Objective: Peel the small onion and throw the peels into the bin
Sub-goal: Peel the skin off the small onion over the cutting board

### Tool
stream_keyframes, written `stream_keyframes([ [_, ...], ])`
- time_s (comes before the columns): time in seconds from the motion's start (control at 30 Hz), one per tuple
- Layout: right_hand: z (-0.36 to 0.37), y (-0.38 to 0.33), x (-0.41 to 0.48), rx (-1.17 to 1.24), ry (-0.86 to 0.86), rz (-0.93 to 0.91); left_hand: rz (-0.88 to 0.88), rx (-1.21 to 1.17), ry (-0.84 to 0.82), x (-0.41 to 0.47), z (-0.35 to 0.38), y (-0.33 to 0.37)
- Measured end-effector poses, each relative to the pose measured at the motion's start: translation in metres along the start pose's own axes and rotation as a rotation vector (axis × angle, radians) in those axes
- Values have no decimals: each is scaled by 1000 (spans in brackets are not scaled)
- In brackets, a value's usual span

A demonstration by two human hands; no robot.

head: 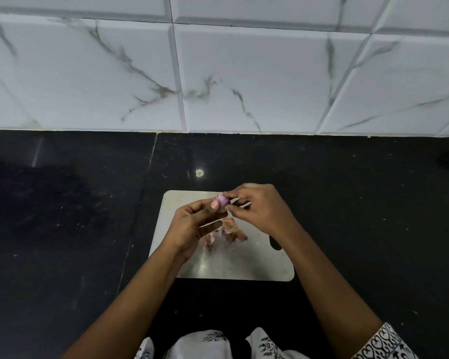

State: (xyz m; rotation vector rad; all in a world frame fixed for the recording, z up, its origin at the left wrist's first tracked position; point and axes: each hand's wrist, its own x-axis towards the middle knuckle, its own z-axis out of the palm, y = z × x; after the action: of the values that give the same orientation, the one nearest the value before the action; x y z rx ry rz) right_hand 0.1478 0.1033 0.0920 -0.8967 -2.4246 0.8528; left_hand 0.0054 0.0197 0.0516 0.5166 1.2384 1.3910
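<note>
2 hands are hiding most of the small onion (222, 199), only its purple top showing. The left hand (188, 225) is curling its fingers round it; the right hand (261, 209) is pinching it from 3 o'clock. Loose peels (231, 229) are lying at 6 o'clock on the steel board (218, 268).

The board (244, 265) lay on the counter (373, 203) just below the frame's centre, with the tiled wall (244, 73) filling the upper frame behind it. Over the board's upper half the left hand (192, 226) and right hand (262, 208) met, the onion (222, 200) pinched between their fingertips. Peels (231, 228) lay on the board just below the hands.
</note>
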Motion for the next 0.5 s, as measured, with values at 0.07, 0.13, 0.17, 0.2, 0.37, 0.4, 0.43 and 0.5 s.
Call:
stream_keyframes([
  [0.07, -1, -1, 1, -47, -4, 7, -32, -33, 6, 0, 0, 0],
  [0.13, -3, -3, 3, -50, -19, 17, -49, -61, 9, -1, 0, 1],
  [0.17, -4, -5, 3, -37, -24, 16, -57, -81, 8, -1, 0, 1],
  [0.2, -5, -6, 2, -18, -26, 13, -67, -102, 8, -2, 0, 1],
  [0.37, -8, -5, 1, 11, -69, 5, -105, -92, 1, -1, -2, 6],
  [0.4, -9, -4, 1, -10, -83, 1, -111, -81, -3, -1, -2, 7],
  [0.43, -9, -4, 2, -32, -92, -9, -116, -74, -7, -1, -3, 7],
  [0.5, -11, -4, 4, -88, -107, -44, -127, -74, -8, 0, -3, 7],
])
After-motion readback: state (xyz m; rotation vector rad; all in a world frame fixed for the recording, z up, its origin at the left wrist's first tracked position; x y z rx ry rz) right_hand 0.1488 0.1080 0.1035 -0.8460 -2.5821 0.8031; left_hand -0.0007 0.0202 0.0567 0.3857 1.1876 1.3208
